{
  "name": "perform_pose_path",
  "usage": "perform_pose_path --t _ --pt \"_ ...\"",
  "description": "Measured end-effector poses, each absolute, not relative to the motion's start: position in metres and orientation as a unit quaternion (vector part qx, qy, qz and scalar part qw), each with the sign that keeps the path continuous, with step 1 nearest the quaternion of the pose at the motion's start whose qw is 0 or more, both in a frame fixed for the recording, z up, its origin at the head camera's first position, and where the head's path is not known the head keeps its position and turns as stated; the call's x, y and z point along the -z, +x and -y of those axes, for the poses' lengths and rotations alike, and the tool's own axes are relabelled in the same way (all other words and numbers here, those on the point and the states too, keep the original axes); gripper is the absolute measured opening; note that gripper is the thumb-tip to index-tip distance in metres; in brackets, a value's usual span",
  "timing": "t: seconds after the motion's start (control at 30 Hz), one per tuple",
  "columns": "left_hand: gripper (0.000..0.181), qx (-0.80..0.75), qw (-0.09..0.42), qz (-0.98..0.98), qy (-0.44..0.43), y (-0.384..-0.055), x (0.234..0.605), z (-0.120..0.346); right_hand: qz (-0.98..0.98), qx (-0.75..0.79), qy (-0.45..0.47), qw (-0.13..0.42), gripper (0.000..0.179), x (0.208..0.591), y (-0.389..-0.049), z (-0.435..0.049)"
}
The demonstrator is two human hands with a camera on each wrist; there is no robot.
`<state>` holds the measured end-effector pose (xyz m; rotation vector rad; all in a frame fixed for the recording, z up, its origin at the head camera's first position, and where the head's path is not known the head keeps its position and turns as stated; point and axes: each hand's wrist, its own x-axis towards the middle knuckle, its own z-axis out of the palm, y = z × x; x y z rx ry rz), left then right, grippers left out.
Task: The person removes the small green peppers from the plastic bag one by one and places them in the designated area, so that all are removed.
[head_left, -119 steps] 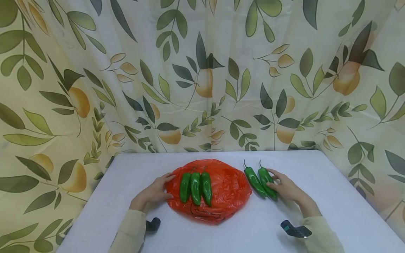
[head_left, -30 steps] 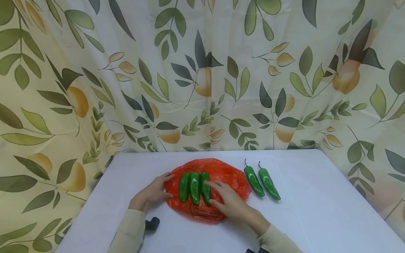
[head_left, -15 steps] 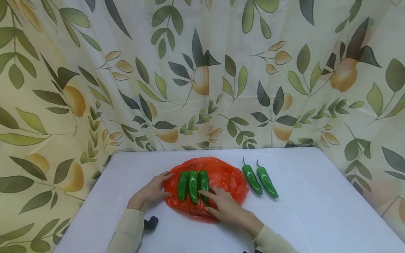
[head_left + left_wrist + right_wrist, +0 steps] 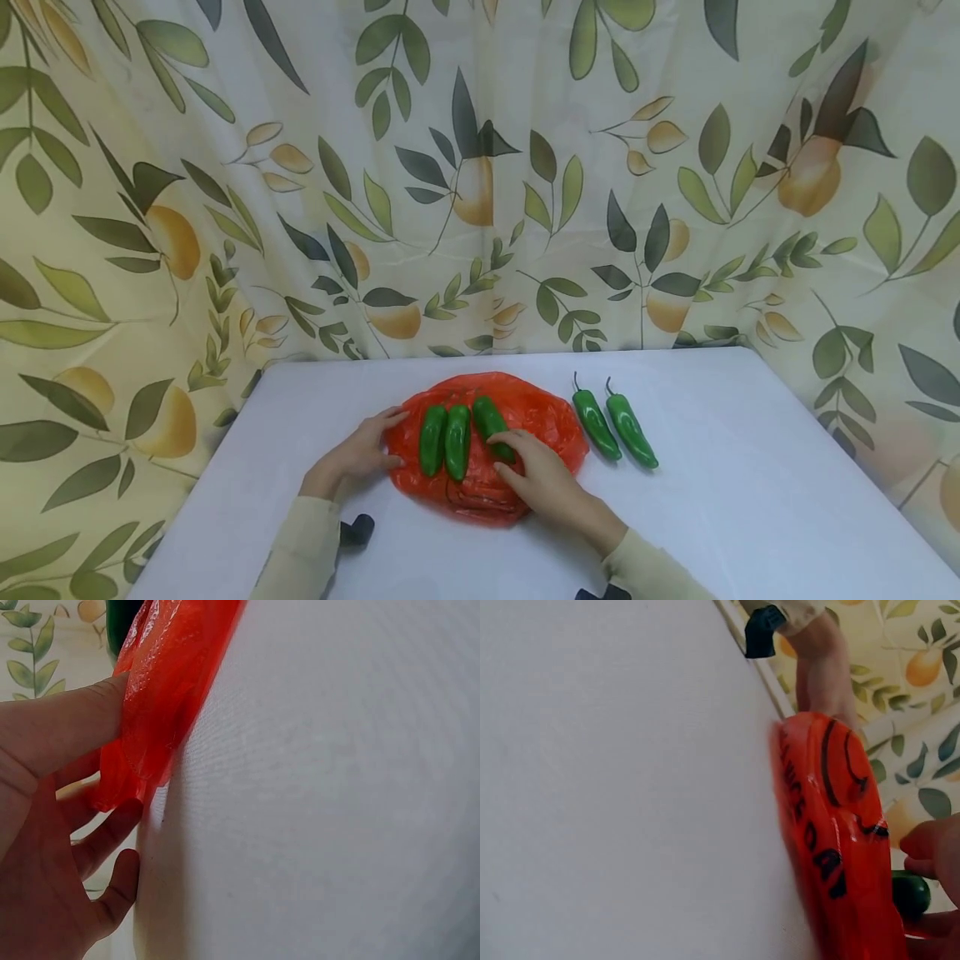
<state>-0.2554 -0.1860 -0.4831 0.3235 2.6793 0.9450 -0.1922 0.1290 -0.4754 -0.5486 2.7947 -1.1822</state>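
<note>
A red plastic bag [image 4: 547,421] lies flat on the white table, with three green chili peppers on it. The left pepper [image 4: 432,440] and middle pepper [image 4: 457,442] lie side by side. The third pepper [image 4: 491,423] is tilted, its lower end between the thumb and fingers of my right hand [image 4: 551,481]. In the right wrist view, the pepper's tip [image 4: 910,894] shows beside my fingers. My left hand [image 4: 362,448] rests at the bag's left edge, thumb and fingers spread; the left wrist view shows the thumb [image 4: 71,724] touching the red plastic [image 4: 176,667].
Two more green peppers, one nearer [image 4: 596,425] and one farther right [image 4: 632,431], lie on the table [image 4: 720,500] to the right of the bag. A leaf-and-fruit patterned curtain [image 4: 480,183] hangs behind the table's far edge. Black wrist-worn cameras [image 4: 356,531] sit below the hands.
My right hand has come from the right-hand peppers to the third pepper on the bag and taken hold of it. That pepper has turned, its lower end swinging right. My left hand stays put.
</note>
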Motion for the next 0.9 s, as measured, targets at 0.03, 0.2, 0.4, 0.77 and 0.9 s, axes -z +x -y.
perform_pose_path --t 0.03,0.2,0.4,0.77,0.9 --pt "0.077 -0.325 0.141 -0.928 0.112 -0.255 0.483 0.186 -0.903 0.396 -0.165 0.020 0.036 0.474 -0.193 -0.129" --pt "0.076 -0.327 0.136 -0.928 0.112 -0.255 0.484 0.186 -0.895 0.432 -0.109 -0.029 0.020 0.472 -0.197 -0.133" --pt "0.077 -0.329 0.134 -0.928 0.117 -0.257 0.486 0.186 -0.887 0.450 -0.079 -0.072 0.013 0.470 -0.202 -0.139" --pt "0.077 -0.336 0.138 -0.925 0.114 -0.255 0.485 0.185 -0.871 0.480 -0.060 -0.089 0.030 0.464 -0.210 -0.148" --pt "0.077 -0.336 0.140 -0.925 0.112 -0.256 0.485 0.186 -0.863 0.495 -0.066 -0.075 0.033 0.458 -0.211 -0.151"
